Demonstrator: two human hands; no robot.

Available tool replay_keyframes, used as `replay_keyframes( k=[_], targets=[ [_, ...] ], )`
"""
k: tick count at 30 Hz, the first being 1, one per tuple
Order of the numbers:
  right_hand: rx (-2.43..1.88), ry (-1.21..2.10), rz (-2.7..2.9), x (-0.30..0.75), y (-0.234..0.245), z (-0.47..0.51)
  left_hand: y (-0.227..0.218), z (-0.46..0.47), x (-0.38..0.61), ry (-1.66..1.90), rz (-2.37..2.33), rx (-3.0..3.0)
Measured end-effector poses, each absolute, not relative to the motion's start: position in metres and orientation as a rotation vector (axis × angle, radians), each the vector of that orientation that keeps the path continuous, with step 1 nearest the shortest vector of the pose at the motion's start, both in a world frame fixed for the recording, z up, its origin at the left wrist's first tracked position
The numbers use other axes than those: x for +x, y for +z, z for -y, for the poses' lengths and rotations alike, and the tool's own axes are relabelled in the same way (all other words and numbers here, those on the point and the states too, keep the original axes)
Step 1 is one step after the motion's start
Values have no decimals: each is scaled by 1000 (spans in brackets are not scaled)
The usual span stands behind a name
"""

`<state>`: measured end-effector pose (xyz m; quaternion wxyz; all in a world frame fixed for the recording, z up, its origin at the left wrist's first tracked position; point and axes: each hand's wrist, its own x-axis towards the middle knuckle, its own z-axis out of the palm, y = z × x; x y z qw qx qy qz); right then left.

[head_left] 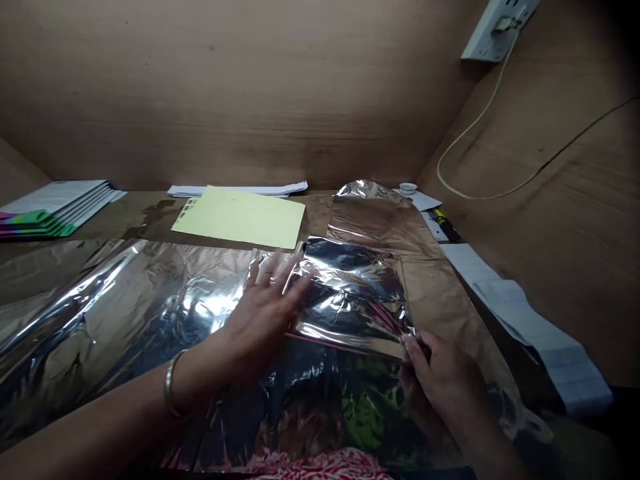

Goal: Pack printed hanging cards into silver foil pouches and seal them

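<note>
A folded packet of shiny silver film (355, 300) lies in front of me on a larger sheet of the same reflective film (165, 307). My left hand (265, 310) rests flat across the packet's left end, fingers spread and slightly blurred. At the packet's lower right corner, my right hand (440, 367) pinches the film edge between thumb and fingers. A bangle (171, 387) circles my left wrist. The large sheet mirrors dark, green and reddish patches, and its far right part curls up toward the back panel.
A pale yellow sheet (245, 217) lies behind the film, over white papers (295, 189). Stacked booklets (75, 200) sit at the left. A paper strip (525, 313) runs along the right side, near a yellow-and-black tool (447, 225). A cable (465, 193) hangs from a wall socket (500, 30).
</note>
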<state>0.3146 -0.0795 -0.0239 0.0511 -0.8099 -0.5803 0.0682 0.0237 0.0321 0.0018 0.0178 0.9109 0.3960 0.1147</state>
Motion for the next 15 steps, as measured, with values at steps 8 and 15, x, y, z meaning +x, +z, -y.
replay_keyframes(
  k=[8,15],
  targets=[
    [-2496,-47,1867,334,-11,80,-28,-42,57,204,-568,2817],
    [-1699,105,2538,345,-12,66,-17,-48,44,196,-509,2749]
  ],
)
